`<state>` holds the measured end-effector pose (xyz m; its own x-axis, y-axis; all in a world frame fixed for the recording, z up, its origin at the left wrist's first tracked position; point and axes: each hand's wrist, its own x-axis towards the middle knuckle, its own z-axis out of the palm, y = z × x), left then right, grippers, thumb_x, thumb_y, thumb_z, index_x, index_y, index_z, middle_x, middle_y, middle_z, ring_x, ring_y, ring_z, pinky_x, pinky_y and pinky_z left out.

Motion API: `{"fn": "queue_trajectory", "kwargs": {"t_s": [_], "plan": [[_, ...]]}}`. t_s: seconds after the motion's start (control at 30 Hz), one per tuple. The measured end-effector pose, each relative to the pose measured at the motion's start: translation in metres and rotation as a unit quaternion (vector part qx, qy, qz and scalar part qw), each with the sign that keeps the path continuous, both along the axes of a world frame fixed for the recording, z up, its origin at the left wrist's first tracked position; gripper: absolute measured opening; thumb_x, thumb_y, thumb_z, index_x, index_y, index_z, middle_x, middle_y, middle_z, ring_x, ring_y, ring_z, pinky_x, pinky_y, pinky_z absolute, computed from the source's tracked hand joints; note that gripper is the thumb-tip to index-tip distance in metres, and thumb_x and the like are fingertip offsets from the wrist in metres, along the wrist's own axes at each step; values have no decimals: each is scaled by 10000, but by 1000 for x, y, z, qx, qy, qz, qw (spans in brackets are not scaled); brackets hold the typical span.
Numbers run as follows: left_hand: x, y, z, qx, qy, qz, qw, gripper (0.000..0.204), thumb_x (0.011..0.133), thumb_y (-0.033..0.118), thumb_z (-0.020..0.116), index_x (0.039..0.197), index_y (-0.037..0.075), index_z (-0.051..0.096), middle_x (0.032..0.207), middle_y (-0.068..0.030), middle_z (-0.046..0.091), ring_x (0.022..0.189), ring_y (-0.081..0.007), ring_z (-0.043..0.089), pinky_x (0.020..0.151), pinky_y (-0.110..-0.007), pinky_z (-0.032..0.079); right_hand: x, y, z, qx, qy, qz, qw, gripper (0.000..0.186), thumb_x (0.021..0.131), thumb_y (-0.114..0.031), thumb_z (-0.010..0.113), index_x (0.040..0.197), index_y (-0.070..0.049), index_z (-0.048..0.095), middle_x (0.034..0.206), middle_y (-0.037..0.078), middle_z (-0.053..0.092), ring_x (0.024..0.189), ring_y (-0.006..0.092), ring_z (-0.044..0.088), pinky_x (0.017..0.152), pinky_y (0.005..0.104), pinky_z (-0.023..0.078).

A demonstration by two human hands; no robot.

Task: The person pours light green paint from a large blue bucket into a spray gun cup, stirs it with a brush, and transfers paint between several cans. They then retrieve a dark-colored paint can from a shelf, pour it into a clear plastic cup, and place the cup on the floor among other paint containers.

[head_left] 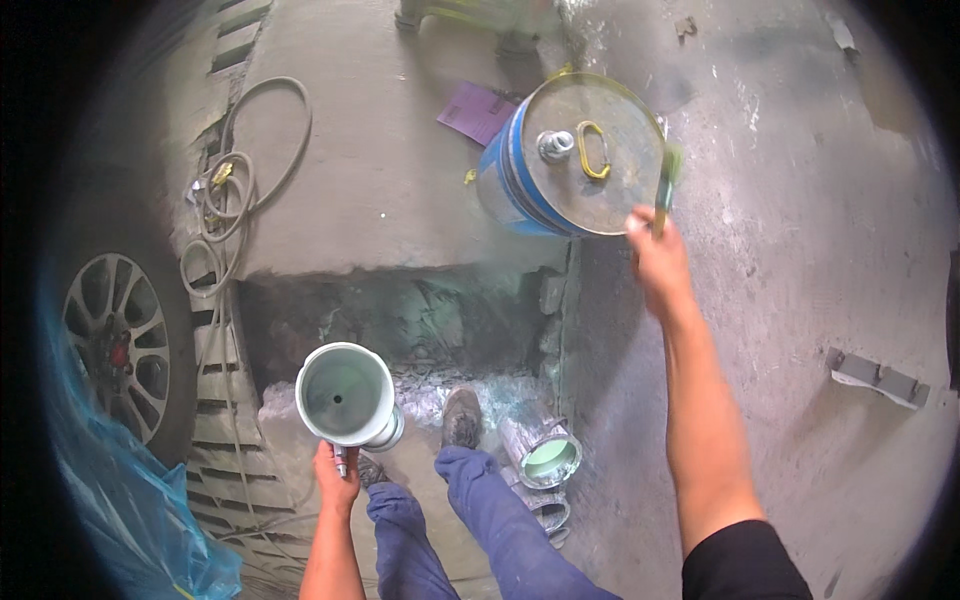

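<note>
Brush in right hand, pale open cup in left, beside a blue drum

Head view: Left hand (pixel 337 485) was closed around the metal fitting at the near edge of a pale round cup (pixel 345 420). Cup mouth faced the camera, with a small dark hole in the middle of the bottom; it hung left of the person's feet. Right hand (pixel 660 258) gripped a brush (pixel 665 185) by its handle, arm stretched forward. Greenish bristles pointed up and away, blurred. Brush sat at the right edge of the blue drum (pixel 562 205) in the picture; could not tell whether it touched.

Drum stood upright on the floor, with a metal fitting (pixel 556 146) and a yellow ring (pixel 592 150) on its lid. Purple sheet (pixel 475 112) lay just beside it, to the left. Broken-edged pit (pixel 400 310) in the floor between drum and feet, inside dark and hazy. Near the right foot, a coated container (pixel 550 460) lay tipped toward the camera, pale green inside; another (pixel 551 514) was next to it. Left side: looped hose (pixel 245 195) over the slotted grating (pixel 222 425), vehicle wheel (pixel 118 345), blue plastic sheeting (pixel 150 525). Far right: grey angled piece (pixel 876 378) on the floor.
</note>
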<state>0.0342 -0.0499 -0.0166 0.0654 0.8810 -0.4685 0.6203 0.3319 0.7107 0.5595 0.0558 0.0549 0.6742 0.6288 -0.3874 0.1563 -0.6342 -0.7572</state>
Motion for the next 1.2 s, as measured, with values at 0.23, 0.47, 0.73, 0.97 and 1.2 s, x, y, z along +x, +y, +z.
{"fn": "queue_trajectory", "kwargs": {"t_s": [0.23, 0.47, 0.73, 0.97, 1.2], "plan": [[11, 4, -8, -33, 23, 35, 999, 221, 861, 137, 713, 1003, -3, 616, 834, -122, 692, 759, -180, 643, 720, -323, 505, 24, 127, -46, 10, -69, -5, 998, 389, 949, -273, 561, 1212, 12, 535, 960, 124, 630, 814, 191, 613, 680, 348, 494], [17, 9, -12, -70, 9, 60, 996, 183, 860, 158, 706, 979, 37, 639, 793, -106, 680, 717, -177, 633, 686, -330, 501, 14, 141, -43, -51, -57, 61, 995, 393, 979, -267, 527, 1304, -52, 469, 855, 29, 586, 726, 121, 564, 597, 284, 453], [3, 9, -35, -49, -5, 41, 998, 216, 866, 225, 692, 988, 58, 629, 829, -167, 684, 788, -358, 674, 692, -410, 512, -69, 114, -39, 67, -137, 232, 961, 467, 987, -160, 513, 1413, -20, 384, 766, -2, 534, 660, 89, 531, 592, 250, 449], [-14, 11, -79, -11, 22, -13, 1000, 297, 886, 225, 654, 1113, 51, 572, 887, -241, 657, 854, -472, 616, 704, -493, 494, -143, 80, -46, 116, 8, 319, 941, 484, 1006, -118, 488, 1454, -14, 337, 753, -7, 495, 647, 72, 505, 584, 232, 442], [-27, 4, -119, -84, 111, -40, 989, 224, 934, 210, 539, 1094, 59, 581, 968, -249, 655, 931, -465, 605, 778, -515, 475, -211, 52, -79, 78, 13, 390, 917, 485, 967, -150, 534, 1411, -30, 380, 798, 170, 649, 712, 282, 659, 669, 361, 508]]}}
